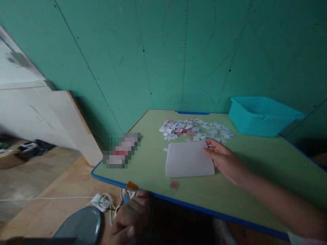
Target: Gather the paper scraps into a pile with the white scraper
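Note:
My right hand (226, 158) pinches the right edge of a white rectangular sheet or booklet (190, 160) over the table; I cannot tell how many layers it has. A small pale tab juts from its upper left side. Just in front lies a small blurred reddish piece (174, 184). Behind the white item spreads a pile of small white and pink paper scraps (194, 129). By the table's front edge is my left hand (133, 214), fingers curled closed. A small orange-brown piece (131, 185) shows just above its fingertips; whatever it holds is unclear.
The pale green table (150, 160) has a blue edge and stands against a green wall (163, 61). A turquoise plastic bin (258, 117) sits at the back right. A pixelated pinkish object (124, 149) lies left. Below are a grey stool (81, 226) and a white power strip with cables (100, 203).

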Action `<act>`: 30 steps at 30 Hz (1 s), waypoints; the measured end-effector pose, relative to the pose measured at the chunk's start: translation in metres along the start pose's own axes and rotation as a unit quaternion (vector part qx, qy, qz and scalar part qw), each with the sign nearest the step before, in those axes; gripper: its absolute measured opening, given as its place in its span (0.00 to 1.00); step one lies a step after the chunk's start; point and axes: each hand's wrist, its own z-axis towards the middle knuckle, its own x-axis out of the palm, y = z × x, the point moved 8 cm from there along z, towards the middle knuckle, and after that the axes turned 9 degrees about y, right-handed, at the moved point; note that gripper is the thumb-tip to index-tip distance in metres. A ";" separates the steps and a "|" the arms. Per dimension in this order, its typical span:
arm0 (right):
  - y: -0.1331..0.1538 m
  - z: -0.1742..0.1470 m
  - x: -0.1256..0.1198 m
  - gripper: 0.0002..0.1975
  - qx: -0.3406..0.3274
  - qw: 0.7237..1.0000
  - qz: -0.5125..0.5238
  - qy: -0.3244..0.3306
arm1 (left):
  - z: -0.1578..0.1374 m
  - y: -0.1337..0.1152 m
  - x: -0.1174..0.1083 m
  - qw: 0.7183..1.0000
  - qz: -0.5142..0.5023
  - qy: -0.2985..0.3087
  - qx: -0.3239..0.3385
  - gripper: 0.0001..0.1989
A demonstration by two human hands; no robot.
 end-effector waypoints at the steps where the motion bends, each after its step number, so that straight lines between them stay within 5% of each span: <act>1: 0.000 -0.001 0.000 0.10 0.004 1.000 0.005 -0.003 | 0.002 -0.001 -0.001 1.000 0.005 -0.006 -0.001 0.15; 7: 0.006 -0.002 -0.012 0.10 -0.013 0.998 -0.039 -0.048 | 0.003 0.001 0.007 0.997 0.027 0.060 -0.028 0.22; 14: -0.010 -0.010 0.023 0.11 0.036 0.986 -0.107 0.123 | -0.002 0.009 0.009 0.995 0.017 0.089 -0.046 0.22; 30: -0.011 -0.018 0.030 0.09 0.052 0.975 -0.128 0.174 | -0.003 0.013 0.008 0.992 0.012 0.114 -0.052 0.23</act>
